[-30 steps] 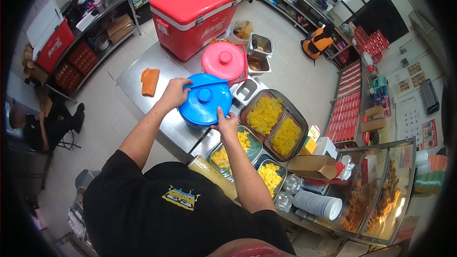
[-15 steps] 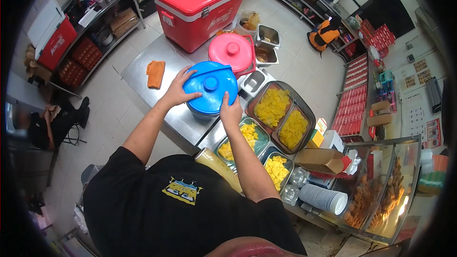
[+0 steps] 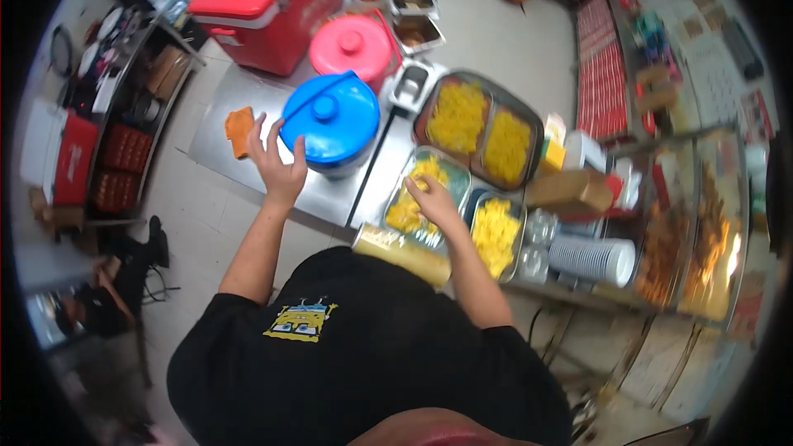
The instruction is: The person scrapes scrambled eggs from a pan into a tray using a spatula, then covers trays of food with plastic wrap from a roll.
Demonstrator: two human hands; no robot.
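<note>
A blue lidded pot (image 3: pixel 330 120) stands on the steel counter (image 3: pixel 223 153). My left hand (image 3: pixel 277 167) is open beside the pot's near left side, fingers spread, with the thumb against its wall. My right hand (image 3: pixel 431 202) reaches down over a glass tray of yellow food (image 3: pixel 413 198) next to the pot; its fingers curl at the food and I cannot make out whether they hold any. A roll of cling film (image 3: pixel 401 249) lies at the counter's near edge under my right forearm.
A pink lidded pot (image 3: pixel 351 45) and a red cooler (image 3: pixel 264 0) stand behind the blue pot. An orange cloth (image 3: pixel 239 128) lies to the left. More trays of yellow food (image 3: pixel 479 124), a stack of white lids (image 3: pixel 591 260) and a glass display case (image 3: pixel 694 231) fill the right side.
Both hands have come off the blue pot's lid. The left hand opened beside the pot; the right hand dropped to the tray of yellow food. The view swung left.
</note>
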